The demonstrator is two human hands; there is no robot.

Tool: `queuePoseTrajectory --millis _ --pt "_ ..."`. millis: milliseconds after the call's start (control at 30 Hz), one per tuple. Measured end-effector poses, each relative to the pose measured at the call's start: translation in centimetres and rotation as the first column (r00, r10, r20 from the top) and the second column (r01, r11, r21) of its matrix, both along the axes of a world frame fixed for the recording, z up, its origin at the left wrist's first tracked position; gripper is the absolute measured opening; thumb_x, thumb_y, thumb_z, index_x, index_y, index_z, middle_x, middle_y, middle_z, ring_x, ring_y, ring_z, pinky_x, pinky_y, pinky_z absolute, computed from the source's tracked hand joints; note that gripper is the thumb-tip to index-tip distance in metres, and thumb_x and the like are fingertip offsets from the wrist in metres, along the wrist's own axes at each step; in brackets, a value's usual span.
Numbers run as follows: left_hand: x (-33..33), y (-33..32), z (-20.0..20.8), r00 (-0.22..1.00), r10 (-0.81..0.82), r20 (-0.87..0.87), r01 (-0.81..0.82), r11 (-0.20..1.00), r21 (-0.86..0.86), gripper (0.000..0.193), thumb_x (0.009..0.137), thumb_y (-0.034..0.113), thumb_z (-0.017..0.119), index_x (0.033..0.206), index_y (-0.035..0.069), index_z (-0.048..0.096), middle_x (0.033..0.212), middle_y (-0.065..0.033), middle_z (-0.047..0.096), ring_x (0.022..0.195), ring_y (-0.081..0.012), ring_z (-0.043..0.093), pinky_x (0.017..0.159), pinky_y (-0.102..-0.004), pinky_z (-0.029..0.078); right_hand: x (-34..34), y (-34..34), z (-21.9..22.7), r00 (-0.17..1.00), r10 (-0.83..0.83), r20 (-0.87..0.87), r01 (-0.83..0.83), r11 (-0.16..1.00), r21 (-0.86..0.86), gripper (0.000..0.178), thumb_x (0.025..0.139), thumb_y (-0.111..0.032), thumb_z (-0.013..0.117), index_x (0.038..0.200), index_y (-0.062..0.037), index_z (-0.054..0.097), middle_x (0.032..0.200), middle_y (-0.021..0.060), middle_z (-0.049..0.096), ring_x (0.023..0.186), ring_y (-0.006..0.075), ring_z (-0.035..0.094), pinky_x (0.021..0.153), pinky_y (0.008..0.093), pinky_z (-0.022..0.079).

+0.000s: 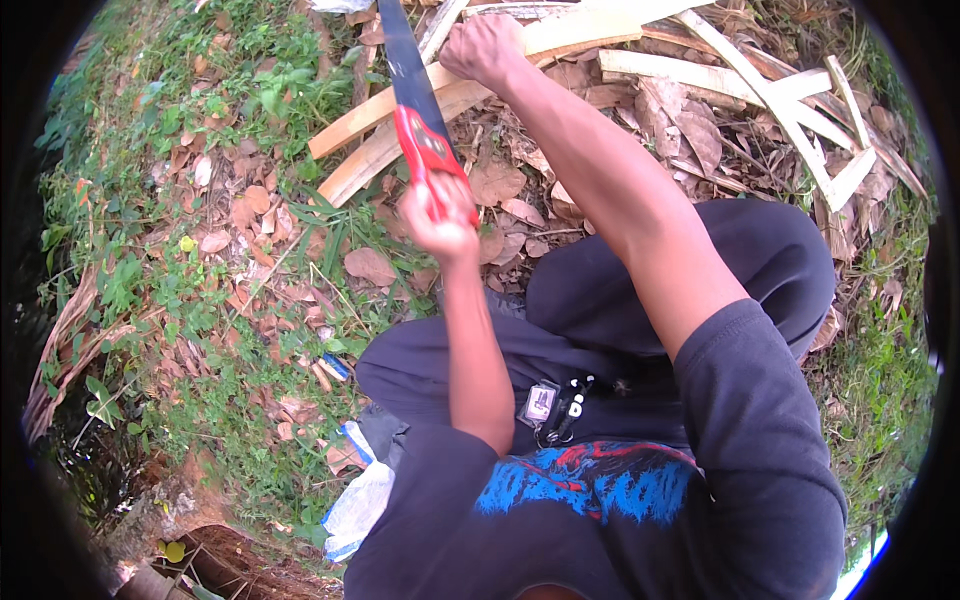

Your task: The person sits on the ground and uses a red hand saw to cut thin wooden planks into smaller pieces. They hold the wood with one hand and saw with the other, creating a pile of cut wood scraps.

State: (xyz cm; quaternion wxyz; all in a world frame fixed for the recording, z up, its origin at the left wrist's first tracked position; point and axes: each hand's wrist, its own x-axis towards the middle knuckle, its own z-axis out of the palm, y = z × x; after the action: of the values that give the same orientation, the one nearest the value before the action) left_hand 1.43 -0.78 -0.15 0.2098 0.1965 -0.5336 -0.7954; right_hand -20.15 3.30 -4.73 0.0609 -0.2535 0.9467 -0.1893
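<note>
My left hand point(440, 215) is wrapped round the red handle of a handsaw point(410, 75). The saw's dark blade points away from me and lies across pale strips of wood; its far end leaves the top of the view. Just right of the blade, my right hand point(485, 48) is closed on a curved wooden strip point(365, 122), its fingers partly hidden. A second strip point(360, 172) lies close beside it, nearer to me. The hand holding the saw is slightly blurred.
More cut wood strips point(740, 75) are heaped at the far right over dry leaves point(690, 125). My crossed legs point(680, 270) are close below, with a keychain point(565, 410) on my lap. A white-and-blue bag point(360, 500) and a small blue object point(335, 367) lie to my left.
</note>
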Motion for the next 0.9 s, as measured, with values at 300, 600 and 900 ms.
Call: queuePoseTrajectory --millis 300,600,900 --pt "6.4 3.7 1.1 1.0 -0.029 -0.009 0.029 1.0 0.006 0.032 0.091 0.027 0.039 0.065 0.008 0.041 0.045 -0.002 0.034 0.033 -0.01 0.028 0.036 -0.0239 0.027 -1.0 0.5 -1.6 0.993 -0.019 -0.121 0.016 0.999 -0.028 0.022 0.081 -0.026 0.053 0.07 -0.0163 0.069 0.068 0.0031 0.066 0.06 0.0185 0.064 0.049 0.0397 0.043" --pt "2.7 2.1 -0.3 0.999 -0.037 0.022 0.037 0.999 0.02 0.031 0.089 0.032 0.039 0.066 0.011 0.039 0.046 0.0005 0.033 0.035 -0.0108 0.028 0.037 -0.0251 0.024 -1.3 0.1 -2.5 0.986 -0.028 -0.166 0.024 0.999 -0.032 0.017 0.078 -0.023 0.057 0.067 -0.0193 0.069 0.065 0.0016 0.066 0.058 0.019 0.063 0.047 0.0398 0.04" --pt "1.6 -1.3 1.2 0.998 -0.028 0.06 0.024 0.998 0.065 0.031 0.089 0.031 0.04 0.066 0.01 0.04 0.047 0.0007 0.032 0.04 -0.0109 0.026 0.041 -0.026 0.022 -0.2 -1.2 -2.3 0.974 0.023 -0.224 -0.027 1.0 -0.011 0.019 0.079 -0.024 0.056 0.072 -0.0132 0.071 0.077 0.0063 0.07 0.072 0.0211 0.067 0.053 0.0433 0.043"
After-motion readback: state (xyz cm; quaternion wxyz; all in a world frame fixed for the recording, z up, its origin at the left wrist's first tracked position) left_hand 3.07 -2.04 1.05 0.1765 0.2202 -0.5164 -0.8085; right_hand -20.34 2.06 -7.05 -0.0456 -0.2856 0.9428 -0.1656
